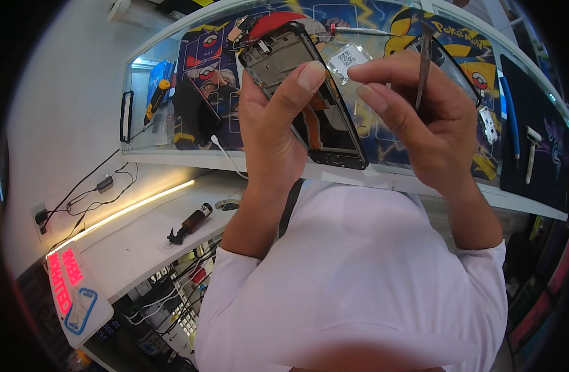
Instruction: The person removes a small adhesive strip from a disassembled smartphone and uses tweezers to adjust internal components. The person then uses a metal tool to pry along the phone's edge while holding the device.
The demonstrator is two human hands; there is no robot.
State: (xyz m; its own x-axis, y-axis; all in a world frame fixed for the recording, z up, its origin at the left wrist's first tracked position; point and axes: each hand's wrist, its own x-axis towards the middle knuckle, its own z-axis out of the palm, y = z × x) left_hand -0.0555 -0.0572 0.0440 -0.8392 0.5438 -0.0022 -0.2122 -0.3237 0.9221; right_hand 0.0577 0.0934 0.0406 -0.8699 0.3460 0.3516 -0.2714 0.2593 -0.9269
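Observation:
My left hand (273, 118) grips an opened black phone frame (279, 67), tilted above the counter. Its thumb presses on the frame's inner side. Inside the frame are a silvery plate and an orange flex cable (313, 121). To its right, my right hand (443, 124) holds a slim metal tool (425, 65) that points upward, away from the frame. The thumb and index finger of that hand reach toward the frame, with a gap between them and it. Whether the fingertips pinch some tiny part cannot be made out.
On the colourful printed mat lie a screwdriver (362, 31), a small bag with a square code label (348, 60), another phone part (452, 68) and a dark phone (196, 111) beside a white cable (225, 155). At right are a blue pry tool (511, 118) and a white-handled tool (531, 155).

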